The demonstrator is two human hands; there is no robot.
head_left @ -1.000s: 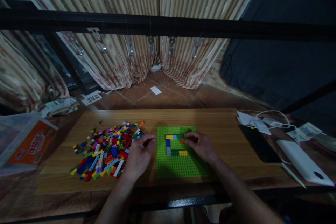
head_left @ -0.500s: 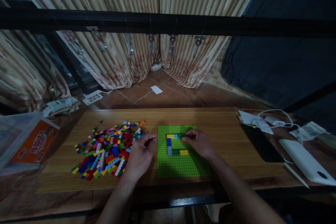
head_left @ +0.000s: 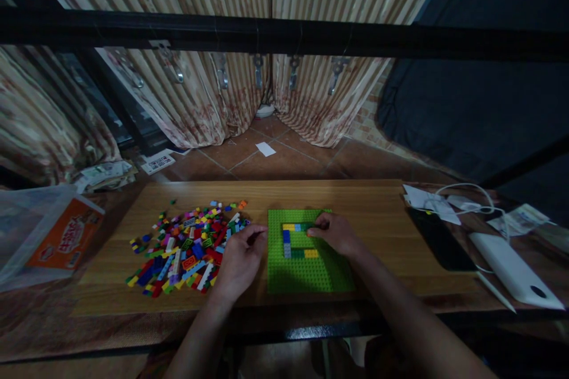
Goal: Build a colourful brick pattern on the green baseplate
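Green baseplate (head_left: 306, 272) flat on wooden table (head_left: 377, 201), partly built with row of small bricks (head_left: 294, 227); right hand (head_left: 338, 233) on plate's far edge, fingertips pinched on brick there; left hand (head_left: 240, 257) loosely curled at plate's left edge beside loose brick pile (head_left: 186, 249), holding nothing visible; bricks likely light, rigid, smooth; grip by side walls

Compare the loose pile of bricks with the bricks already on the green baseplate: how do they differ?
The loose pile lies jumbled on the wooden table, left of the green baseplate; the placed bricks sit in neat rows on it. The pile holds many pieces, the rows only a few. The left hand is beside the pile; the right hand touches the rows. Both are multicoloured.
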